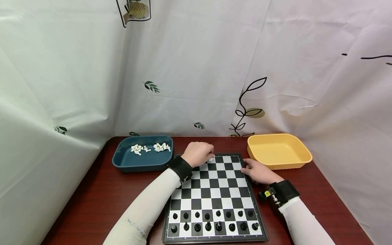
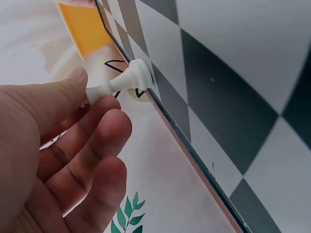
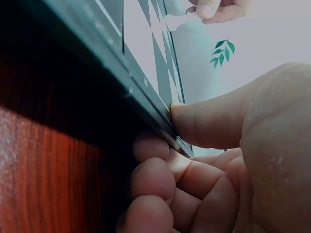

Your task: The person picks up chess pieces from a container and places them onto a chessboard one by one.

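A chessboard (image 1: pixel 211 190) lies on the table with two rows of black pieces (image 1: pixel 211 220) along its near edge. My left hand (image 1: pixel 199 153) is over the board's far edge and pinches a white pawn (image 2: pixel 127 81) by its head between thumb and fingers; the pawn's base touches the board's far row (image 2: pixel 160 92). In the head view the white pawn (image 1: pixel 210 159) just shows under the fingers. My right hand (image 1: pixel 257 170) grips the board's right edge (image 3: pixel 146 97), thumb on top and fingers curled underneath.
A dark blue tray (image 1: pixel 122 162) holding several white pieces (image 1: pixel 150 148) stands at the back left of the board. An empty yellow tray (image 1: pixel 303 160) stands at the back right. Curtains hang close behind and on both sides of the red-brown table (image 1: pixel 101 204).
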Available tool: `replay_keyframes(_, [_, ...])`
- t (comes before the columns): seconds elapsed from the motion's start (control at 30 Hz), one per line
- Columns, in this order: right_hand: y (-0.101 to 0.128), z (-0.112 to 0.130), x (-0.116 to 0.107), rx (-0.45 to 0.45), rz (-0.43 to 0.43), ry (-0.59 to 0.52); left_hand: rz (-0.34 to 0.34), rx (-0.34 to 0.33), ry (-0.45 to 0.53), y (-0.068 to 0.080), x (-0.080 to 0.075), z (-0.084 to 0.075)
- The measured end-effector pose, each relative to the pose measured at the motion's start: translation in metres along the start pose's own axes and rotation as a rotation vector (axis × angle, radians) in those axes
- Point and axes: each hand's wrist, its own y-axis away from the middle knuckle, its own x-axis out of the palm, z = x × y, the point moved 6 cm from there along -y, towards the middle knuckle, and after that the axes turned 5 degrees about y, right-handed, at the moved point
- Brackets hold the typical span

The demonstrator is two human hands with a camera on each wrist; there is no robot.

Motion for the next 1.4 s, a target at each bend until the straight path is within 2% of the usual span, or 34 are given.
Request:
replay_keyframes(0.13, [0.0, 0.0, -0.001, 0.0, -0.007, 0.007, -0.009, 0.015, 0.014, 0.002, 0.004, 0.002])
replay_keyframes(0.33, [0.0, -0.001, 0.0, 0.004, -0.002, -0.001, 0.025, -0.002, 0.025, 0.004, 0.012, 0.006])
replay_keyframes(0.67, [0.001, -0.004, 0.0, -0.003, 0.003, -0.083, 0.068, -0.013, 0.032, 0.001, 0.013, 0.004])
replay_keyframes(0.9, [-0.001, -0.007, 0.001, 0.009, 0.003, -0.107, 0.057, 0.0, 0.038, 0.0, 0.014, 0.005])
replay_keyframes(1.17, [-0.001, -0.005, 0.001, -0.02, 0.001, -0.1, 0.042, 0.012, 0.044, 0.002, 0.017, 0.009])
replay_keyframes(1.4, [-0.002, -0.007, 0.001, -0.028, 0.005, -0.079, 0.085, -0.041, 0.086, 0.006, 0.013, 0.013])
